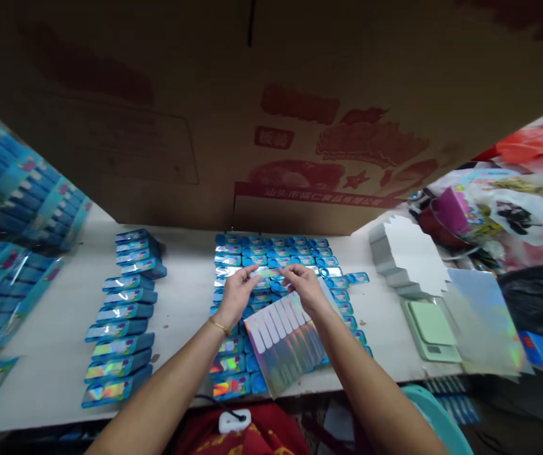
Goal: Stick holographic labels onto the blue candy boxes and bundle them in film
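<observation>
My left hand (pixel 236 292) and my right hand (pixel 303 285) are close together over rows of small blue packs (pixel 233 366) on the table. A small, shiny strip, apparently a sticker (pixel 266 273), is stretched between them. Thumb and fingers of each hand pinch one end of it. A holographic sticker sheet (pixel 283 373) lies tilted over the packs, partly below my right forearm. Pale slots along its upper part show where strips have been peeled off. Some of the packs are hidden by my hands and the sheet.
A large cardboard box (pixel 205 139) stands at the back. Stacked blue packs (pixel 124 316) line the left, beside filled display boxes (pixel 10 183). Right are white cut cards (pixel 413 253), a green scale (pixel 432 325), more shiny sheets (pixel 484 322) and bags (pixel 527 215). A teal basin (pixel 437 411) sits below.
</observation>
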`<state>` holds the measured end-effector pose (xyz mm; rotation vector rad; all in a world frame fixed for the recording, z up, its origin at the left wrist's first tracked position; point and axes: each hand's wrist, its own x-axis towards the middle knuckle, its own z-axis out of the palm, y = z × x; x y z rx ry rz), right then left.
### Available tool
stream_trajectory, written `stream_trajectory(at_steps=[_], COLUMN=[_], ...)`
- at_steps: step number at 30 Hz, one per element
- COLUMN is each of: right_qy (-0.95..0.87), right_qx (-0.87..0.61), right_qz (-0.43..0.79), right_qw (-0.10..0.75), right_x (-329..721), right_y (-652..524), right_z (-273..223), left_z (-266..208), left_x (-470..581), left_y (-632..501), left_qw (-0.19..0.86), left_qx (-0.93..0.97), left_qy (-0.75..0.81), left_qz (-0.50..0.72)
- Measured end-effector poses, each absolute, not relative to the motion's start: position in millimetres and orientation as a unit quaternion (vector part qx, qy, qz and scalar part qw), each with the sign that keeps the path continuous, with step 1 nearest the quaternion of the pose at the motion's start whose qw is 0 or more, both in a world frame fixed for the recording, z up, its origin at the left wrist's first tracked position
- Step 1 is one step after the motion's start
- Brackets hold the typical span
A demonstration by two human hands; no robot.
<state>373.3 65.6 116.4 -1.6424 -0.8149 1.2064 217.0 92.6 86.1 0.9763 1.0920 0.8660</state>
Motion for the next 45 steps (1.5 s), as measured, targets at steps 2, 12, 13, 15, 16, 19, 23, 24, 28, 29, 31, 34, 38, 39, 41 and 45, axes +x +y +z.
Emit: stream_trajectory(at_steps=[2, 12, 13, 15, 16, 19, 23, 24, 28, 29, 31, 34, 38, 39, 41, 45], right_qy=[-0.325, -0.441, -0.449, -0.455, -0.455, -0.461, -0.479, -0.481, -0.49, -0.493, -0.5, -0.512, -0.524, -0.536, -0.59, -0.719], right_qx=[-0.665, -0.738, -0.748, -0.766, -0.773, -0.786, -0.799, -0.802, -0.813, -0.814, -0.817, -0.821, -0.827, -0.823, -0.795, -0.695], right_qz=[0.485, 0.276, 0.261, 0.242, 0.238, 0.223, 0.197, 0.193, 0.184, 0.184, 0.181, 0.162, 0.133, 0.119, 0.079, 0.022], right_qw=[0.466, 0.43, 0.413, 0.384, 0.373, 0.346, 0.306, 0.296, 0.257, 0.246, 0.225, 0.193, 0.155, 0.145, 0.12, 0.029], right_x=[355, 269, 266, 263, 262, 261, 264, 266, 271, 272, 271, 267, 267, 269, 272, 275], right_y=[78, 172, 176, 182, 184, 191, 207, 211, 220, 221, 224, 227, 225, 222, 214, 200], right_z=[106, 46, 43, 39, 38, 37, 35, 34, 30, 30, 29, 30, 32, 34, 36, 40], left_z=[79, 36, 31, 23, 20, 13, 9, 7, 2, 0, -2, -6, -9, -9, -8, -4], left_x=[203, 126, 124, 121, 121, 121, 124, 125, 130, 131, 133, 134, 134, 134, 133, 132], left_y=[106, 209, 215, 224, 227, 238, 257, 261, 268, 269, 269, 270, 268, 266, 261, 251], left_qw=[0.627, 0.499, 0.488, 0.473, 0.466, 0.435, 0.412, 0.417, 0.428, 0.428, 0.425, 0.413, 0.388, 0.381, 0.365, 0.329], left_qx=[0.423, 0.496, 0.506, 0.525, 0.533, 0.555, 0.574, 0.575, 0.573, 0.572, 0.574, 0.582, 0.592, 0.593, 0.592, 0.657], left_qy=[0.515, 0.582, 0.589, 0.595, 0.596, 0.608, 0.624, 0.623, 0.626, 0.628, 0.63, 0.635, 0.646, 0.651, 0.661, 0.628], left_qz=[0.404, 0.408, 0.399, 0.383, 0.379, 0.365, 0.334, 0.327, 0.311, 0.309, 0.304, 0.295, 0.284, 0.282, 0.283, 0.257])
